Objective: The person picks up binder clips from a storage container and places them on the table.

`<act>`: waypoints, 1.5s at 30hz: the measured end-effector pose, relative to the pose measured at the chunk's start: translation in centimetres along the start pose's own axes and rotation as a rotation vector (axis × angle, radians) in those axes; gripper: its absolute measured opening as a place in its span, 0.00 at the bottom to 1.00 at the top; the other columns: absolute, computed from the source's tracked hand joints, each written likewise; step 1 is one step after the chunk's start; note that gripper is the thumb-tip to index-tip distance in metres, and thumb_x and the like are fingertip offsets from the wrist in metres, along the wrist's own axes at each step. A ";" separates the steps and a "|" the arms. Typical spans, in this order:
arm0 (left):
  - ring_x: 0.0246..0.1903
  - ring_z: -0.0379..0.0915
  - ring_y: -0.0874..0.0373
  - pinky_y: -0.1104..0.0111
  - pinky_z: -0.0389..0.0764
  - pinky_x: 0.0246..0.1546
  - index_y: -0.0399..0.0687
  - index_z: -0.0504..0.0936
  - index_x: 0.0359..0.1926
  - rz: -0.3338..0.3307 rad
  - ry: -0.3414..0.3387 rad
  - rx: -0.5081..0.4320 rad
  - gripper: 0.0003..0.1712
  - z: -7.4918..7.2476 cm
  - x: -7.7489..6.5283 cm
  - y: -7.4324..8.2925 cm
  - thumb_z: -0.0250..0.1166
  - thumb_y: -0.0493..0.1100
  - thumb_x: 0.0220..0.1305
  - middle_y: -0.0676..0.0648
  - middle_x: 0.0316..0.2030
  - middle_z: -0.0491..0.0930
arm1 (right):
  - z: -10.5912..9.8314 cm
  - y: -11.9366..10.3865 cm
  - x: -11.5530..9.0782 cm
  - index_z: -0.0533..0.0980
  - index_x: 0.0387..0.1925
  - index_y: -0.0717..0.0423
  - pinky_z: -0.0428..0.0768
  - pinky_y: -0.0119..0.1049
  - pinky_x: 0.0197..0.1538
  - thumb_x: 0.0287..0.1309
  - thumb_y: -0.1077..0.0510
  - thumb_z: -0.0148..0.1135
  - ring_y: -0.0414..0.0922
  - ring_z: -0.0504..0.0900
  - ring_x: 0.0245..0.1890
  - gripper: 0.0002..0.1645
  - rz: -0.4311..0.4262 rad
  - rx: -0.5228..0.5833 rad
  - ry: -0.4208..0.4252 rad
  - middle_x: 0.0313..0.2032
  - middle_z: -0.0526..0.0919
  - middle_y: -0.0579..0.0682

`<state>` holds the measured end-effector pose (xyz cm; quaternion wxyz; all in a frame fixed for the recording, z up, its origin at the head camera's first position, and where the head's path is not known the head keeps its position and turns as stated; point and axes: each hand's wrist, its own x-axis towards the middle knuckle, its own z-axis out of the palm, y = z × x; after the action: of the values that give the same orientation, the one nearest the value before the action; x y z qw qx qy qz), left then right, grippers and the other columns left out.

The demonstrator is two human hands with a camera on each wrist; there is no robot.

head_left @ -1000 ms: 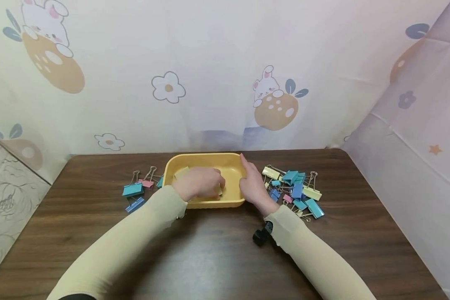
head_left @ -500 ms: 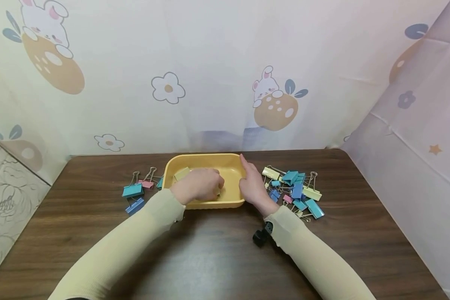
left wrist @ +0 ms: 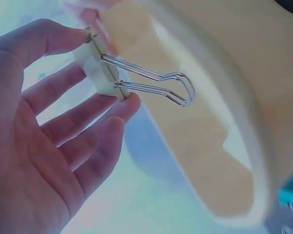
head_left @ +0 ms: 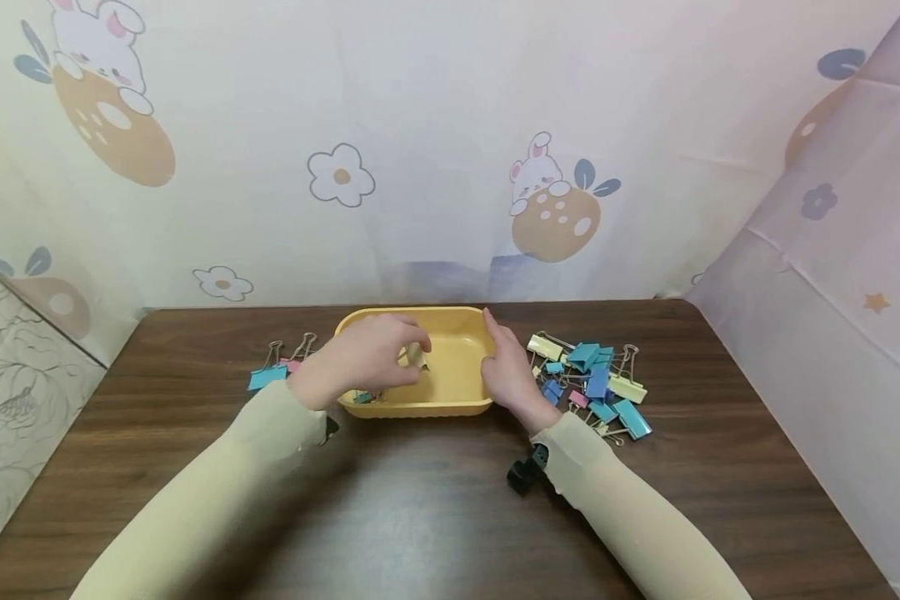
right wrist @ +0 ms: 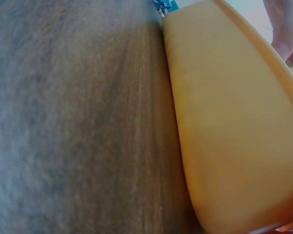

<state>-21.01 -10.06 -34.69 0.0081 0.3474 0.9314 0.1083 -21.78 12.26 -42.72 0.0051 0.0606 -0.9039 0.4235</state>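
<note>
My left hand (head_left: pixel 367 354) is over the left part of a yellow plastic tray (head_left: pixel 457 408). It pinches a pale yellow binder clip (left wrist: pixel 100 68) between thumb and fingertips, the wire handles pointing away from the palm in the left wrist view. At the tray's right end, my right hand (head_left: pixel 508 375) grips the wall, index finger along the rim and thumb on the inner side. Below my left hand, a small teal binder clip (head_left: pixel 363 397) appears to lie in the front left corner. My left hand and wrist hide part of the tray's left side.
A heap of teal, blue, yellow and pink binder clips (head_left: pixel 596 383) lies right of the tray on the dark wooden table (head_left: pixel 420 500). To the left are a teal clip (head_left: pixel 267 377) and a partly covered pink one (head_left: pixel 292 365). A patterned cloth (head_left: pixel 435 208) hangs behind.
My left hand has risen from the tray's bottom and shifted left, bringing the pale yellow binder clip into sight. Its sleeve now covers the blue clip at left. My right hand stays at the rim.
</note>
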 end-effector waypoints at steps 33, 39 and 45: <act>0.25 0.69 0.57 0.64 0.68 0.20 0.56 0.82 0.44 -0.408 -0.003 0.056 0.19 1.5 -10.9 -7.6 0.63 0.50 0.48 0.51 0.38 0.80 | 0.0 0.0 0.0 0.46 0.72 0.42 0.59 0.46 0.64 0.48 0.73 0.44 0.52 0.60 0.65 0.50 -0.002 0.008 -0.007 0.67 0.59 0.56; 0.33 0.74 0.53 0.53 0.74 0.27 0.55 0.83 0.43 -0.395 0.010 0.089 0.18 2.0 -10.9 -8.0 0.63 0.48 0.48 0.50 0.39 0.80 | -0.1 0.0 0.0 0.47 0.72 0.43 0.60 0.46 0.64 0.48 0.73 0.44 0.52 0.60 0.64 0.50 -0.009 0.007 0.000 0.67 0.59 0.56; 0.41 0.74 0.49 0.46 0.75 0.31 0.55 0.83 0.42 -0.378 0.026 0.107 0.17 2.4 -11.2 -8.0 0.63 0.48 0.49 0.48 0.43 0.80 | 0.0 0.1 0.0 0.47 0.72 0.43 0.60 0.46 0.64 0.48 0.73 0.44 0.52 0.61 0.64 0.50 -0.011 0.008 0.003 0.66 0.60 0.56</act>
<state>-17.52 -22.75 -39.35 -0.0023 0.1648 0.9845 0.0600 -21.78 12.38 -42.81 0.0083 0.0649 -0.9019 0.4269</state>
